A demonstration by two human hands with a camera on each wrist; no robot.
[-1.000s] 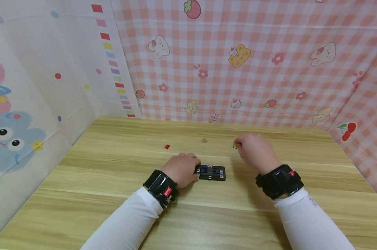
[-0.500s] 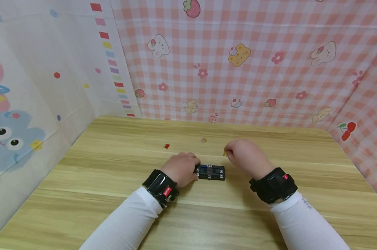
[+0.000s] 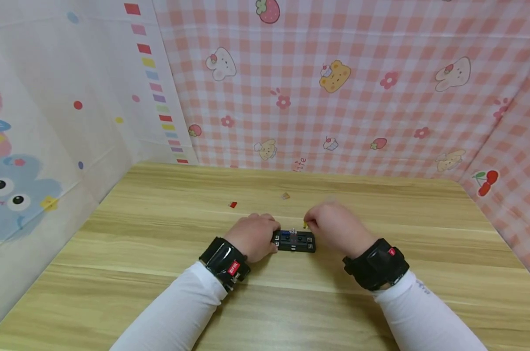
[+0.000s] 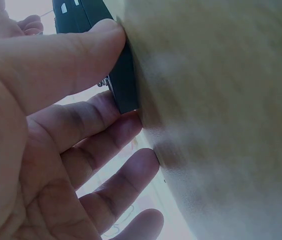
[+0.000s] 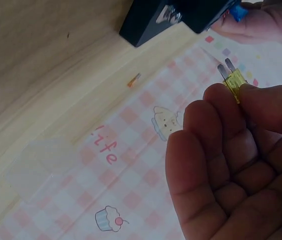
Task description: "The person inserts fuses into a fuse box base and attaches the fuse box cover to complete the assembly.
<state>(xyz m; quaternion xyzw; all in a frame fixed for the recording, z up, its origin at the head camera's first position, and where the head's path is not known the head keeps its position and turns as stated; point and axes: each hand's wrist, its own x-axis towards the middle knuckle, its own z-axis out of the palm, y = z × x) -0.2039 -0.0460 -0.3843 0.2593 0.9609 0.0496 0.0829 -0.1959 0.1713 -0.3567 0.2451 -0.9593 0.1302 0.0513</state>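
Cloth backdrop [image 3: 370,107], pink check with cartoon prints, stands behind your wood-grain table [image 3: 115,253]. Your right hand [image 3: 338,229] is over the table, a little farther out than your left hand [image 3: 252,238]; each wrist carries a black strap, the left strap [image 3: 224,263] and the right strap [image 3: 376,264].

Black block [image 3: 293,247]: flat on the table between your hands, long side running left to right. Your left hand grips its left end – thumb along the near side, index and middle fingers at the far side, as the left wrist view shows. The rest of the block extends rightward out of that grip. A blue piece [image 3: 285,233] sits on it, left of centre at the far edge.

Yellow two-bladed piece [image 5: 235,82]: pinched between your right thumb and index finger. The grip covers its lower body; both metal blades project clear of the fingertips. It is just beyond the block's far edge, toward the right end – the right wrist view shows a gap between blades and block.

Smaller items beyond the block: a red piece [image 3: 233,204] to the left, an orange piece [image 3: 285,196] farther back, both on the table, well apart.
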